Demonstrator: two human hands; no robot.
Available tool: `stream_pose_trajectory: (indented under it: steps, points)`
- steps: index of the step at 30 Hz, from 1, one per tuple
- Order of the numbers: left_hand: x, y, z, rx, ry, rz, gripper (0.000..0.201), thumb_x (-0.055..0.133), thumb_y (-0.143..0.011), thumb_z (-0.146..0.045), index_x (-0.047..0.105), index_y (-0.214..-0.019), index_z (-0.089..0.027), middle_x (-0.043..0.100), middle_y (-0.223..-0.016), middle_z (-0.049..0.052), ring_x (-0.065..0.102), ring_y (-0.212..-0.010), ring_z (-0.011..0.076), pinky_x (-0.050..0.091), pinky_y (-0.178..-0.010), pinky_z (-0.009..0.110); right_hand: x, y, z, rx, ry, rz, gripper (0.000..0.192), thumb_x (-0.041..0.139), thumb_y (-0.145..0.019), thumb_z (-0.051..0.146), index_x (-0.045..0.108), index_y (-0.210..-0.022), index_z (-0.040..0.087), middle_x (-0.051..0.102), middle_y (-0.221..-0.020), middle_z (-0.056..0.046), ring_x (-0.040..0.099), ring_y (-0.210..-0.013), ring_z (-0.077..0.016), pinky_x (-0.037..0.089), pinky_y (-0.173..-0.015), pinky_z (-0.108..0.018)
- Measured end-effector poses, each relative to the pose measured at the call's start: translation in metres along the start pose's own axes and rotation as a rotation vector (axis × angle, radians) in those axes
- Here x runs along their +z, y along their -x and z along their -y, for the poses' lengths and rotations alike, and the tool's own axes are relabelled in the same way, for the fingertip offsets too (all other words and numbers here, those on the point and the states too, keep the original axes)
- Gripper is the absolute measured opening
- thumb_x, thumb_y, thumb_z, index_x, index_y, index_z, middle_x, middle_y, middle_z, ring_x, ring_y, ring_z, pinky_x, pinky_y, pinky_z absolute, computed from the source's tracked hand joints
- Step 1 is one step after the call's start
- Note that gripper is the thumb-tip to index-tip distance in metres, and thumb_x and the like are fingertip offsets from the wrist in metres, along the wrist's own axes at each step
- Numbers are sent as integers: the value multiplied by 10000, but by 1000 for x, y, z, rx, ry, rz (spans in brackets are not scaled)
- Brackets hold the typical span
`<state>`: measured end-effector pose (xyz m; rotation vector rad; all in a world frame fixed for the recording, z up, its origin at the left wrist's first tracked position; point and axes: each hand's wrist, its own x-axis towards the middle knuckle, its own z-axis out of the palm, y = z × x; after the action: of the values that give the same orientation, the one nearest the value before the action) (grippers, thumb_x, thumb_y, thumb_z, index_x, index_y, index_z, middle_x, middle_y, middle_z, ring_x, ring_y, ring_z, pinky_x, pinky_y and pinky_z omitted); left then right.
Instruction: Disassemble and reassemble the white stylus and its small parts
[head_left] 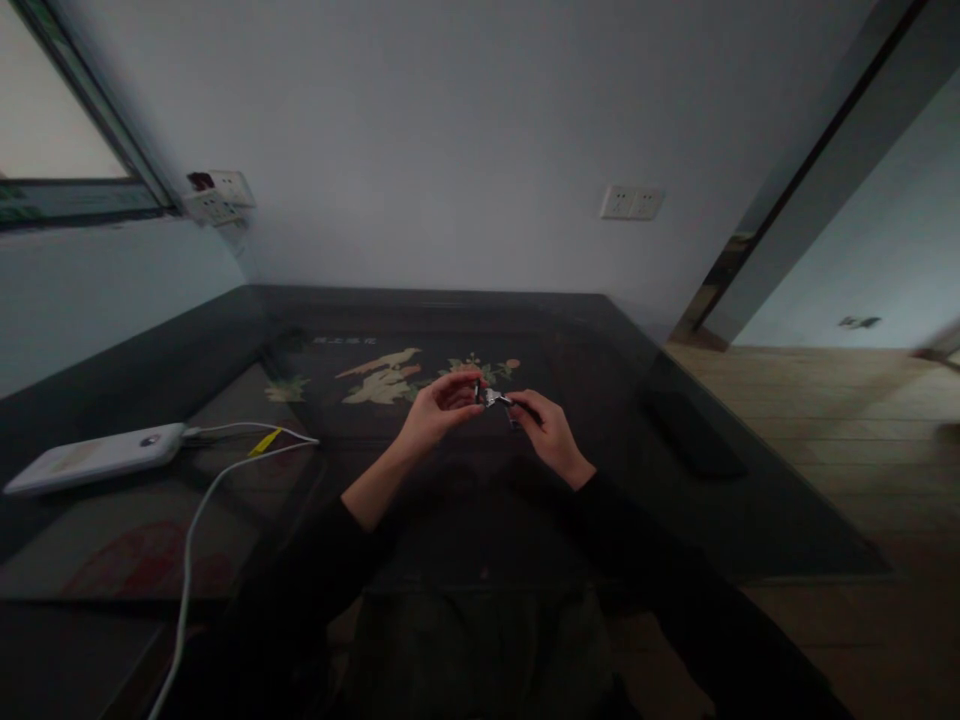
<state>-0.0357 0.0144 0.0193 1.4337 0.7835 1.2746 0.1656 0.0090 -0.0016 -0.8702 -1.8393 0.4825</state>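
Note:
Above the middle of a dark glossy tabletop (465, 520), both hands meet at a small black and silver metal piece (493, 398), too small to name surely. My left hand (442, 408) pinches its left end, a dark part, between thumb and fingers. At the other end my right hand (546, 428) grips a dark, strap-like part with thumb and forefinger. Shiny metal shows between the two sets of fingertips. A further small bit of metal hangs just under the right fingers. The rest of it is hidden in the hands.
A white power bank (101, 458) lies at the left, with a white cable (191, 540) bearing a yellow tag (265, 441). A flat black object, perhaps a phone (694, 435), rests at the right. Wall sockets (631, 202) sit behind the table.

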Motion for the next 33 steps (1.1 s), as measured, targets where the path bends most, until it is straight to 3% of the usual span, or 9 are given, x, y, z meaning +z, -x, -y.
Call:
stream_pose_trajectory:
  steps: [6, 33]
  points:
    - [1, 1, 0, 1, -10, 16, 464, 779, -609, -193, 640, -1050, -157, 676, -1126, 104, 639, -1001, 204, 473, -954, 386, -1, 0, 2, -47, 53, -50, 249, 488, -926, 373, 645, -1019, 203, 673, -941, -76, 620, -882, -210, 477, -798, -344]
    - [3, 3, -4, 17, -78, 34, 452, 788, -596, -200, 660, -1029, -187, 673, -1120, 83, 622, -996, 202, 476, -925, 364, -3, 1, 5, -96, 87, 21, 252, 468, -939, 370, 642, -1027, 210, 672, -952, -76, 619, -893, -211, 470, -798, -337]
